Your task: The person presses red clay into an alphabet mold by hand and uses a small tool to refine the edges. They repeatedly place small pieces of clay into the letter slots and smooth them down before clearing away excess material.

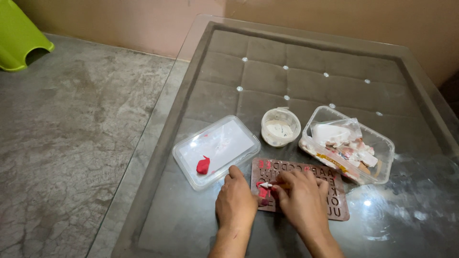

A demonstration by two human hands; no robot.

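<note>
**Brown letter stencil held flat under two hands**

Brown flat rectangular letter stencil (306, 191), cut through with rows of alphabet shapes, lies on the near middle of the glass-topped table (191, 224), over the grey tufted padding that shows beneath the glass. Red putty-like material (263, 191) sits in the cut-outs at its left end, right where both hands meet.

Left hand (235, 199) rests palm down at the stencil's left edge, fingers curled and pressing there; judging by the pose, it pins the sheet so it does not slide on the smooth glass. Right hand (302, 198) lies over the middle of the stencil, its fingers closed around a small white-tipped stick tool (266, 185) that points left into the red-filled letters, a grip suited to fine pressing or scraping.

Supplies lie just beyond the stencil, within easy reach. To the far left, a clear shallow rectangular plastic lid (217, 150) carries a red lump (203, 165) on its near corner. A small round white cup of pale powder or paste (280, 126) stands behind the stencil. To the right, a clear rectangular plastic tub (382, 153) holds a bag and mixed pale and pinkish pieces. A lime-green plastic object (19, 38) sits on the concrete floor far left.
</note>
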